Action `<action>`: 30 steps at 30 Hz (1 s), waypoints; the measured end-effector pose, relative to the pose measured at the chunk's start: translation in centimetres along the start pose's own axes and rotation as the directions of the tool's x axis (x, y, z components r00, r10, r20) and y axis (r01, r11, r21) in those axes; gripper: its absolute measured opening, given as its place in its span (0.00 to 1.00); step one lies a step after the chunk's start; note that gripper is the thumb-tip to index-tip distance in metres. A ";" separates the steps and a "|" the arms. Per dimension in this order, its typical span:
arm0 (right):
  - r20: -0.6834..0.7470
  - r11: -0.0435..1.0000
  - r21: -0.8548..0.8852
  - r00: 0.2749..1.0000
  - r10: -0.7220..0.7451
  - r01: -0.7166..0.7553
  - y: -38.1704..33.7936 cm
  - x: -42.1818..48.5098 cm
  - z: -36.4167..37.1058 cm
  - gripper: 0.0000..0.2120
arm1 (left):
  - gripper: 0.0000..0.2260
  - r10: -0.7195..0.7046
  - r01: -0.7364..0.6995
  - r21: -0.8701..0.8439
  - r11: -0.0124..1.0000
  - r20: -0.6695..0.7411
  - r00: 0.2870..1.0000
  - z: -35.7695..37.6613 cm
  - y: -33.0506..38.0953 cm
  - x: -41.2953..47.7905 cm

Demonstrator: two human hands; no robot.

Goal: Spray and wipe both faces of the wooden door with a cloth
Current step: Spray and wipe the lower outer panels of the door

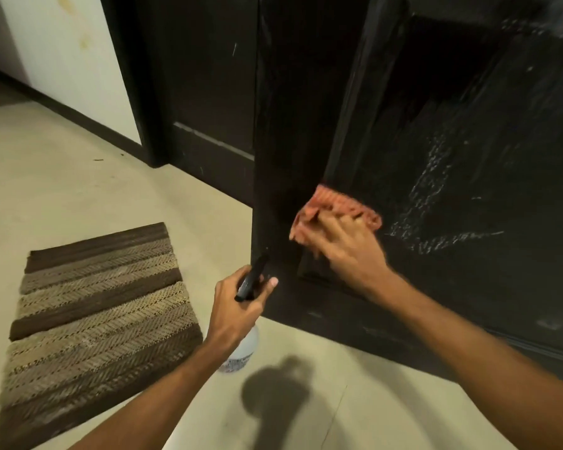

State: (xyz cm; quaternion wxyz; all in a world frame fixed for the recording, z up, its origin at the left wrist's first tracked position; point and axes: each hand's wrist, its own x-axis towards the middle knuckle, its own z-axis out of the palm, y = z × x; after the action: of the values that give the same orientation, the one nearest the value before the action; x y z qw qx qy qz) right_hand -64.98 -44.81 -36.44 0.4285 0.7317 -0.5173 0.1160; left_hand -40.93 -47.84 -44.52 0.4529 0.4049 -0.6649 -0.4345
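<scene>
The door (452,141) is standing tall ahead and to the right, its lower panel streaked with wet spray. A striped mat (95,303) is lying to the left. The left hand (238,306) is gripping a spray bottle (246,349) beside the door's edge. The right hand (342,251), which is nearer the panel, is clutching a pink cloth (335,203) against it, with the streaks lying to its right.

dk brown door (436,125), orange cloth (337,203), brown-striped mat (95,303)
</scene>
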 end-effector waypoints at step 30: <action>0.035 0.995 -0.093 0.999 -0.029 0.032 8.1 -4.6 -7.6 0.23 | 0.08 0.147 -0.131 -0.252 0.959 0.048 0.988 9.0 13.3 1.0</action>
State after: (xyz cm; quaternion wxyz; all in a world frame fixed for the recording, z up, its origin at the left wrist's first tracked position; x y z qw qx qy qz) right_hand -71.89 -36.89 -30.54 0.4554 0.7204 -0.5180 0.0726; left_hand -51.70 -42.93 -33.60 0.5070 0.2828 -0.6470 -0.4944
